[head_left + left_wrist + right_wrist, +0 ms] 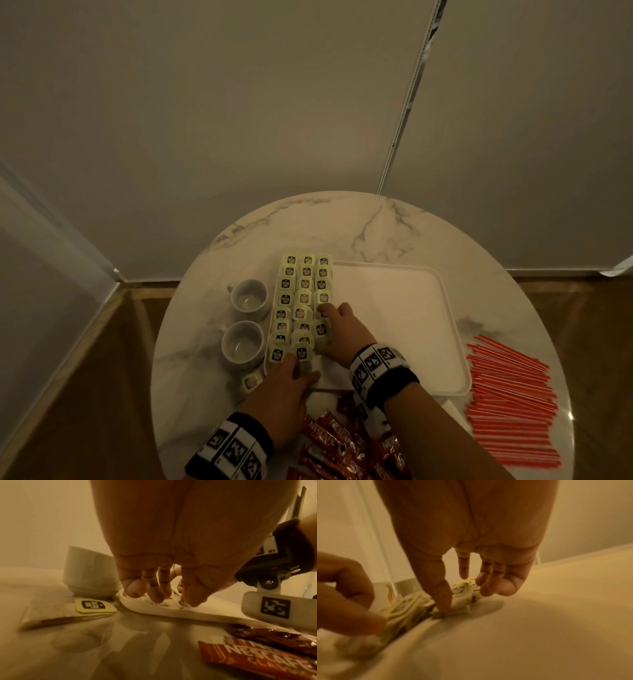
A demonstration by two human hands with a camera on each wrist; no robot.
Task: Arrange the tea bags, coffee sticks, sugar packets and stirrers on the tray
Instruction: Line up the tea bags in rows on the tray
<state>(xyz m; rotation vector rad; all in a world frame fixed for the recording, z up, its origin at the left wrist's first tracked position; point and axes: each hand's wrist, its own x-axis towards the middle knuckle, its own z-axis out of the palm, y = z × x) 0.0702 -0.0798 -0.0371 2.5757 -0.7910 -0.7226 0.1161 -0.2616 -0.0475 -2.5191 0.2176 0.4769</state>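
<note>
Yellow-tagged tea bags [303, 284] lie in three rows along the left side of the white tray [394, 308]. My left hand [301, 368] is at the near end of the rows and pinches a tea bag [171, 601] between fingers and thumb just inside the tray rim [154, 609]. My right hand [329, 318] rests on the right row with fingers straight. Its thumb presses a tea bag [462, 601] down onto the tray [522, 628]. One loose tea bag [251, 381] [68, 609] lies on the table. Red coffee sticks [342, 442] [257, 655] lie near me. Red stirrers [510, 401] lie to the right.
Two white cups [249, 296] [242, 344] stand just left of the tray; the nearer one [89, 572] is close to my left hand. A dark brown packet [274, 635] lies by the coffee sticks. The round marble table [342, 222] stands against a pale wall.
</note>
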